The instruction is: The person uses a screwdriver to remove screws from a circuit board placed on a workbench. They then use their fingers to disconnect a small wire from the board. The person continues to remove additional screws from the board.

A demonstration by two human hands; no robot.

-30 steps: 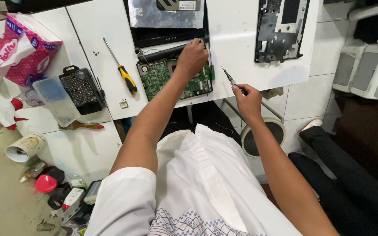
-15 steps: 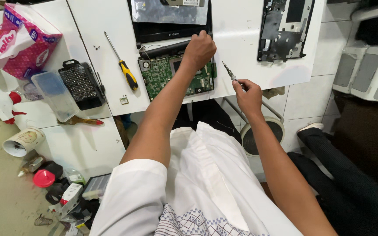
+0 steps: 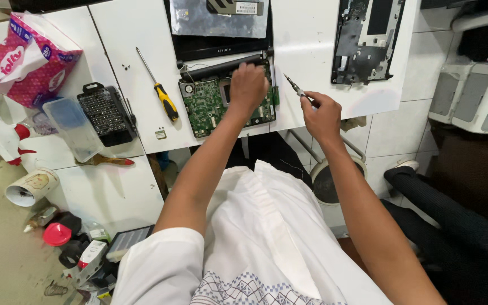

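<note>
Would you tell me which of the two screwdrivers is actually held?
The thin metal screwdriver in the right hand; the yellow-handled screwdriver lies untouched on the table.

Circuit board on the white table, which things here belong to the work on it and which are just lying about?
In use:
green circuit board under left hand
small screwdriver in right hand

Lying about:
yellow-handled screwdriver
bit case
pink tissue pack
spray bottle
paper cup
</note>
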